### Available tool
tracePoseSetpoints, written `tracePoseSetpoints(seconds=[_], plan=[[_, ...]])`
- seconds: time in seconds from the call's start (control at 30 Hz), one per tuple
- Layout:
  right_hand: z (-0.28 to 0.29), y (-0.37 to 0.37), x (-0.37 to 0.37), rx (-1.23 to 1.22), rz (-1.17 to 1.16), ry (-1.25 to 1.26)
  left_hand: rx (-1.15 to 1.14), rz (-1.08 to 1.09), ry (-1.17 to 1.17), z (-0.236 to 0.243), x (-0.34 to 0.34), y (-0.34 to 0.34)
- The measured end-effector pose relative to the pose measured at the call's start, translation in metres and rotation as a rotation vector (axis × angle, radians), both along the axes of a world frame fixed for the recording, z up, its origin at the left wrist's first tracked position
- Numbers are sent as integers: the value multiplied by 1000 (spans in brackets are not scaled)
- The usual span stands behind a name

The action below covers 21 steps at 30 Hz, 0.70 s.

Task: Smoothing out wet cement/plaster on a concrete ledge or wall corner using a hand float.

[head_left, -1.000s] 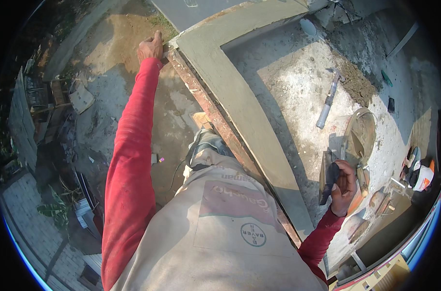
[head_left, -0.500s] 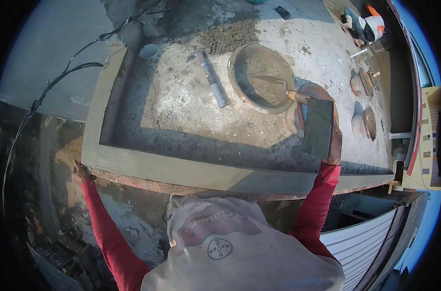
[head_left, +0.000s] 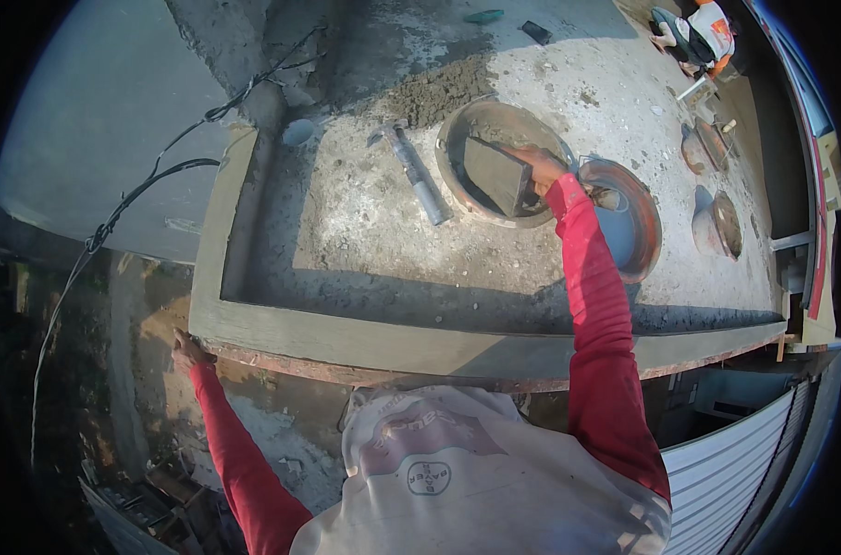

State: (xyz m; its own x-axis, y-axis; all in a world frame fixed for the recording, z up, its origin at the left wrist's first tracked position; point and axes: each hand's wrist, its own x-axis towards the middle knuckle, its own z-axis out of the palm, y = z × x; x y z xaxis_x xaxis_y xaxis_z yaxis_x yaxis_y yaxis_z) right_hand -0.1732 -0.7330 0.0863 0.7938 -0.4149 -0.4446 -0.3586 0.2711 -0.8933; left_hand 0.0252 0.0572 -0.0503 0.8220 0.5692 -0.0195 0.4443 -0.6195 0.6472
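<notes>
Holding a flat, rectangular grey float (head_left: 497, 174) at its right side, the right hand (head_left: 543, 170) keeps its grip closed on the tool inside a round brownish basin (head_left: 504, 112) containing grey mortar. At the outer corner of a long grey plastered ledge (head_left: 393, 346) is the left hand (head_left: 189, 351); I cannot tell how wide its grip is. A hammer with a grey tubular handle (head_left: 414, 176) lies left of the mortar basin, and a round reddish basin of bluish liquid (head_left: 655, 222) stands just right of it.

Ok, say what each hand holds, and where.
Right hand: grey float, held at its right side; exact grip hidden. Left hand: cannot tell.
</notes>
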Motion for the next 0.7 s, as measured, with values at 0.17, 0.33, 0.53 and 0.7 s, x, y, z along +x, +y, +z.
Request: tracePoseSetpoints(seconds=[0.17,0.33,0.53,0.7], plan=[[-12,-4,18,-117,68,125,-92,1,-43,8,-5,-12],[-19,-20,19,-73,159,95,-43,8,-27,5,-5,-11],[-22,-68,-21,116,69,-76,-34,10,1,2,0,-11],[-22,-91,-95,252,-51,-231,-31,34,-26,1,-3,-9]])
